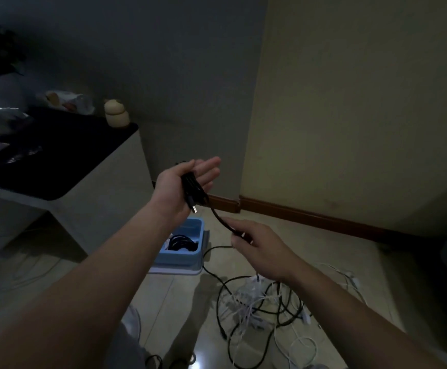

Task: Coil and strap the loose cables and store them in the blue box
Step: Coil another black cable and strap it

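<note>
My left hand [179,187] is raised palm up, thumb pinning several loops of a black cable [194,190] across the palm, its USB plug hanging at the wrist. The cable runs down to my right hand [259,249], which pinches it lower and to the right. From there it trails onto the floor. The blue box [175,258] stands on the floor below my left hand, with a coiled black cable [181,242] inside. A tangle of loose black and white cables [265,307] lies on the tiles under my right arm.
A white table with a dark top [65,166] stands at the left, carrying a small cream figurine [115,114] and bags. Walls with a brown skirting board [310,217] close the corner behind. The box rests on its pale lid [175,270].
</note>
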Demonstrator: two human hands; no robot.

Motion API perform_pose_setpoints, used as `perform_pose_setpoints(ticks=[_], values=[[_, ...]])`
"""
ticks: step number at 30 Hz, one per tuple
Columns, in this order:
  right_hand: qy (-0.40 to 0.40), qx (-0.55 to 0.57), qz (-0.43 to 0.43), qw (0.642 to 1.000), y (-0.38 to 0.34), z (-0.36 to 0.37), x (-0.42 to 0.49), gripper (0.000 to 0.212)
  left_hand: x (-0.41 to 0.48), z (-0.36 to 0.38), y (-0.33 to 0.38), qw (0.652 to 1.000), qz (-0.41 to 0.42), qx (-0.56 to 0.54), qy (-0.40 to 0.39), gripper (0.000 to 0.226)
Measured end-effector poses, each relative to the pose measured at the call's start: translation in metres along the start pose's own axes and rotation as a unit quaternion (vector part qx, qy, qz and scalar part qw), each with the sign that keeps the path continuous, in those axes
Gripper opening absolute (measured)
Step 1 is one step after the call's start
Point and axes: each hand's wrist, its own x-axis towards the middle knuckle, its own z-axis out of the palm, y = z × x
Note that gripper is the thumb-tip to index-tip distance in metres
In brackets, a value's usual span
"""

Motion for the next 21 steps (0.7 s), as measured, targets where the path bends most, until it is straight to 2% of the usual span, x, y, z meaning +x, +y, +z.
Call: perform_pose_setpoints(ticks=[3,6,9,12,14,16,18,21], values=[[0.026,-0.018,-0.018,0.999,-0.009,-0.003,0.004,0.044,0.003,0.002,-0.008,0.995,0.023,0.097,0.014,0.020],[0.017,-0.036,-0.032,0.999,-0.015,-0.010,0.006,0.041,0.004,0.006,-0.018,0.981,0.030,0.193,0.008,0.015],[0.004,-0.043,-0.048,0.998,-0.021,-0.016,0.007,0.036,0.003,0.012,-0.033,0.944,0.024,0.330,-0.004,0.024],[0.041,0.000,-0.062,0.997,-0.024,-0.022,0.008,0.027,-0.005,0.017,-0.044,0.898,0.014,0.432,-0.078,0.028],[0.079,0.041,-0.051,0.995,-0.022,-0.024,0.008,0.022,-0.010,0.018,-0.049,0.895,-0.010,0.432,-0.110,0.038],[0.114,0.095,-0.046,0.988,-0.019,-0.027,0.007,0.017,-0.015,0.021,-0.051,0.919,-0.059,0.367,-0.130,0.040],[0.141,0.125,-0.040,0.981,-0.017,-0.031,0.007,0.024,-0.016,0.025,-0.051,0.940,-0.110,0.275,-0.173,0.052],[0.203,0.089,-0.011,0.975,-0.010,-0.040,0.009,0.033,-0.016,0.023,-0.047,0.926,-0.135,0.279,-0.216,0.072]])
